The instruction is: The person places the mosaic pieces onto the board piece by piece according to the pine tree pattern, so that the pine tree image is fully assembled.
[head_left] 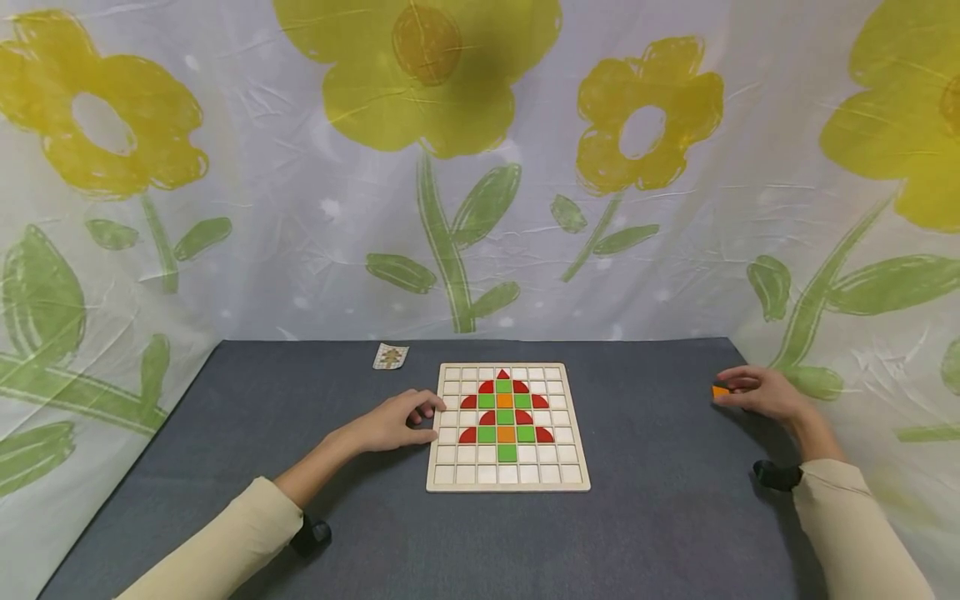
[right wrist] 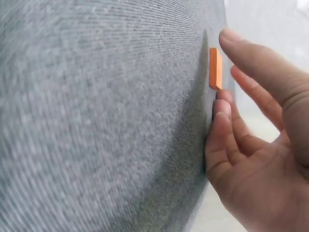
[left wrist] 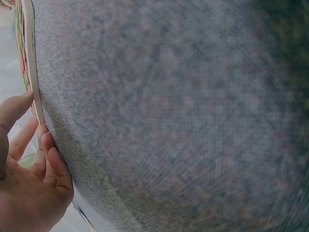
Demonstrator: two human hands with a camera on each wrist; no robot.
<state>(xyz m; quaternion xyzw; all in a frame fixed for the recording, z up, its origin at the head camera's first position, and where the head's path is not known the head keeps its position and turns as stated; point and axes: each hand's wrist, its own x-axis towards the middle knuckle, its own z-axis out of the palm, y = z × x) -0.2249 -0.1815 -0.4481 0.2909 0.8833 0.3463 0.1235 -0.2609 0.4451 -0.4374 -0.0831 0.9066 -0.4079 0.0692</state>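
A square wooden board (head_left: 508, 477) with a white grid lies mid-table, bearing a tree pattern of red, green and orange tiles. At its left edge rests my left hand (head_left: 397, 419), thumb and fingertips against the rim; the left wrist view shows the thumb (left wrist: 21, 108) straight along the board's side. Far to the right, my right hand (head_left: 761, 392) is over an orange tile (head_left: 720, 391). In the right wrist view the tile (right wrist: 216, 68) lies on the table, with the thumb (right wrist: 251, 55) apart from it and the fingertips right at its near end.
Behind the board's left corner lies a small card (head_left: 391, 357) with a printed tree picture. A dark grey cloth (head_left: 645, 517) covers the table. A curtain (head_left: 300, 217) with yellow flowers hangs behind and along both sides, close to the right hand.
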